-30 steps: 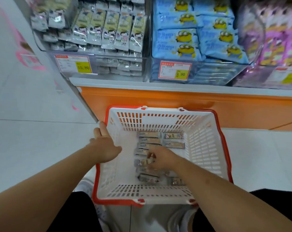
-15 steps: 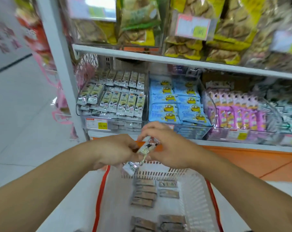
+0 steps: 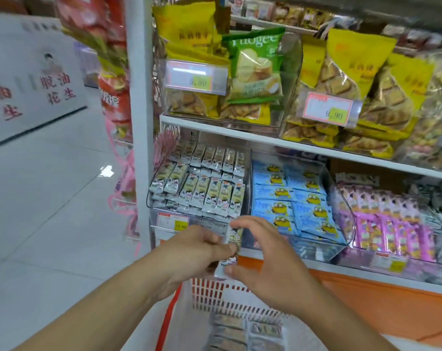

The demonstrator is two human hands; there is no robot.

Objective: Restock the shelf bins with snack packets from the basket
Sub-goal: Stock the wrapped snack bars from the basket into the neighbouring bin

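My left hand (image 3: 199, 249) and my right hand (image 3: 265, 262) hold one small snack packet (image 3: 232, 260) upright between them. The left pinches its middle; the right has its thumb under the packet's lower end and fingers curled over the top. The packet is just in front of the clear shelf bin (image 3: 155, 211) filled with rows of matching packets (image 3: 209, 191). Below my hands stands the white basket (image 3: 207, 292) with a red rim, and several more packets (image 3: 230, 333) lie on its bottom.
A bin of blue packets (image 3: 290, 198) sits right of the target bin, then pink packets (image 3: 386, 224). Large yellow and green bags (image 3: 255, 72) fill the shelf above. A white shelf post (image 3: 139, 122) stands at left, with tiled floor (image 3: 50, 198) beyond.
My right hand took a packet out of the basket and lifted it. Both hands now hold it, higher and closer to the bin. My view rose from the basket to the shelves.
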